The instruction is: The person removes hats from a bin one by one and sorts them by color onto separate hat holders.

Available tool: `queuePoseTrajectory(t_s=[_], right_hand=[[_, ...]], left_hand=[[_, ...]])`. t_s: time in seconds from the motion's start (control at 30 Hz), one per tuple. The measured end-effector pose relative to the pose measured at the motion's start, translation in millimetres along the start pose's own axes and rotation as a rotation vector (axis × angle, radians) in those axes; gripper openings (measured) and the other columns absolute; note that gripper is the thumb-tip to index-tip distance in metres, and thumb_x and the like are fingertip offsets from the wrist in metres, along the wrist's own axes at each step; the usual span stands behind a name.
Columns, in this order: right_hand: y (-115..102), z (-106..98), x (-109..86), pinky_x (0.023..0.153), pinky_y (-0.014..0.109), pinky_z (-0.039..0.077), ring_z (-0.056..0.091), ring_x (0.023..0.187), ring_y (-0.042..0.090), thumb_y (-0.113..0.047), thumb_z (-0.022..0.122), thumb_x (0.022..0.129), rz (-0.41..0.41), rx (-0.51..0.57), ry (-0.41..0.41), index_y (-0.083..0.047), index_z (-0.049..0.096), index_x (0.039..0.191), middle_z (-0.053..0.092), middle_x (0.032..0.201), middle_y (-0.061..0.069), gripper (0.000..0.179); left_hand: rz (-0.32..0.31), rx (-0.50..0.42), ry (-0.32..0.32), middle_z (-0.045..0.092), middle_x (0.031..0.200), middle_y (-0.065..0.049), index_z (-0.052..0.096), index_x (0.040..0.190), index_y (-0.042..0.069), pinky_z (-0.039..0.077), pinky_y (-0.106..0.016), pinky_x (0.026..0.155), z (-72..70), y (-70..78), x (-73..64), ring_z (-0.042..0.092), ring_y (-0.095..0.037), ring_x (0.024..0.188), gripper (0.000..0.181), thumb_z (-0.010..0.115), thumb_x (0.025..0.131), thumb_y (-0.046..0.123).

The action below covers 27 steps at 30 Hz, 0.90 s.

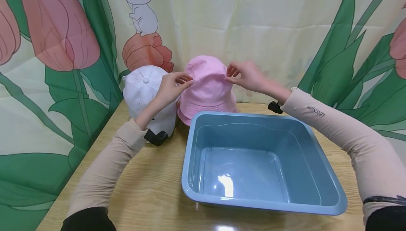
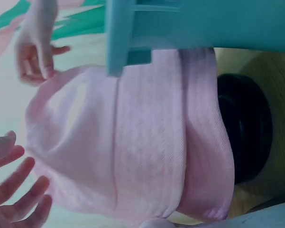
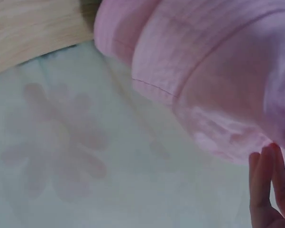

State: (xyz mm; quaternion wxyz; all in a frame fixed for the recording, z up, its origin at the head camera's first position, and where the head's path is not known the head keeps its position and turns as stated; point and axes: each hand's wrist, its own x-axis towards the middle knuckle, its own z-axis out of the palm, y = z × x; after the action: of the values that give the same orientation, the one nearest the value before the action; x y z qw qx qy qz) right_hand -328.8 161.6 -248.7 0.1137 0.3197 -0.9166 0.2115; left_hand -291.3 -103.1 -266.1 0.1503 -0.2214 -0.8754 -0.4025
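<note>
A pink bucket hat (image 1: 207, 92) sits at the back of the table, its crown dented and its brim turned down. Under the brim, the left wrist view shows a round black base (image 2: 250, 128). My left hand (image 1: 172, 87) is at the left side of the crown, with loosely spread fingers (image 2: 20, 202) and nothing held. On the other side, my right hand (image 1: 245, 76) is bent toward the crown, thumb and fingertips right at the cloth. In the right wrist view its fingers (image 3: 262, 183) look nearly straight against the hat's top.
A white cap (image 1: 141, 88) stands left of the pink hat, partly behind my left forearm. In front is a large blue plastic tub (image 1: 269, 205) with nothing in it. The wooden table (image 1: 146, 192) meets a printed curtain (image 1: 269, 19) behind.
</note>
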Motion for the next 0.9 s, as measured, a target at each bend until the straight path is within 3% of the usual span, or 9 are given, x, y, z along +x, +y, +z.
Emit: queuePoseTrajectory(t_s=[0.13, 0.27, 0.4, 0.53, 0.67, 0.73, 0.8, 0.9], right_hand=[[0.0, 8.5, -2.6, 0.069, 0.036, 0.047, 0.061, 0.081, 0.023, -0.018, 0.066, 0.078, -0.153, -0.168, 0.097, -0.007, 0.057, 0.088, 0.067, 0.084, 0.009, 0.017], [-0.8, 13.0, -5.1, 0.06, 0.038, 0.045, 0.055, 0.076, 0.026, -0.013, 0.064, 0.078, -0.242, -0.272, 0.181, -0.007, 0.059, 0.083, 0.066, 0.079, 0.008, 0.009], [1.5, 12.8, -6.1, 0.058, 0.038, 0.046, 0.055, 0.075, 0.026, -0.009, 0.063, 0.078, -0.279, -0.274, 0.203, -0.005, 0.064, 0.081, 0.068, 0.079, 0.009, 0.005], [3.4, 6.6, -6.0, 0.062, 0.038, 0.048, 0.058, 0.079, 0.028, -0.006, 0.064, 0.078, -0.287, -0.18, 0.145, -0.003, 0.068, 0.083, 0.069, 0.082, 0.012, 0.007], [5.3, 0.0, -5.1, 0.06, 0.034, 0.05, 0.059, 0.082, 0.027, -0.001, 0.064, 0.077, -0.259, -0.015, 0.065, -0.001, 0.068, 0.087, 0.069, 0.086, 0.013, 0.01], [6.0, -0.4, -5.3, 0.06, 0.032, 0.049, 0.059, 0.081, 0.026, -0.001, 0.064, 0.078, -0.266, -0.007, 0.051, -0.002, 0.068, 0.088, 0.069, 0.087, 0.011, 0.011], [7.0, 2.2, -6.8, 0.06, 0.032, 0.047, 0.058, 0.08, 0.024, -0.004, 0.065, 0.078, -0.311, -0.085, 0.068, -0.005, 0.065, 0.089, 0.068, 0.085, 0.008, 0.011], [6.3, 8.7, -10.2, 0.055, 0.033, 0.045, 0.054, 0.077, 0.024, -0.01, 0.067, 0.076, -0.446, -0.258, 0.157, -0.009, 0.061, 0.087, 0.066, 0.079, 0.005, 0.013]], left_hand=[[0.082, 0.088, 0.012, 0.067, 0.088, -0.014, 0.064, 0.089, 0.002, 0.048, -0.035, 0.078, 10.5, 2.3, 7.5, 0.063, -0.024, 0.085, 0.016, 0.063, 0.082, 0.017], [0.11, 0.18, 0.024, 0.066, 0.089, -0.012, 0.063, 0.089, 0.004, 0.046, -0.034, 0.079, 15.1, 1.7, 10.9, 0.061, -0.023, 0.087, 0.015, 0.063, 0.082, 0.018], [0.155, 0.271, 0.033, 0.067, 0.088, -0.01, 0.063, 0.088, 0.006, 0.044, -0.035, 0.074, 17.4, -0.2, 13.2, 0.06, -0.024, 0.083, 0.013, 0.062, 0.083, 0.019], [0.2, 0.338, 0.044, 0.067, 0.088, -0.007, 0.065, 0.085, 0.008, 0.043, -0.037, 0.071, 12.3, -0.6, 13.6, 0.057, -0.027, 0.082, 0.007, 0.061, 0.083, 0.014], [0.206, 0.309, -0.003, 0.067, 0.088, -0.007, 0.067, 0.085, 0.008, 0.043, -0.037, 0.074, 4.6, -0.5, 14.1, 0.056, -0.027, 0.086, 0.006, 0.063, 0.082, 0.012], [0.198, 0.278, -0.047, 0.065, 0.087, -0.008, 0.067, 0.087, 0.007, 0.043, -0.036, 0.077, 2.6, -1.7, 15.6, 0.055, -0.027, 0.087, 0.009, 0.063, 0.081, 0.014], [0.181, 0.256, -0.084, 0.064, 0.087, -0.009, 0.066, 0.088, 0.007, 0.043, -0.035, 0.078, 1.7, -3.4, 17.0, 0.055, -0.025, 0.087, 0.011, 0.063, 0.082, 0.015], [0.161, 0.235, -0.105, 0.063, 0.089, -0.009, 0.064, 0.089, 0.006, 0.044, -0.034, 0.079, 1.3, -4.9, 18.0, 0.057, -0.023, 0.087, 0.01, 0.062, 0.083, 0.014]])
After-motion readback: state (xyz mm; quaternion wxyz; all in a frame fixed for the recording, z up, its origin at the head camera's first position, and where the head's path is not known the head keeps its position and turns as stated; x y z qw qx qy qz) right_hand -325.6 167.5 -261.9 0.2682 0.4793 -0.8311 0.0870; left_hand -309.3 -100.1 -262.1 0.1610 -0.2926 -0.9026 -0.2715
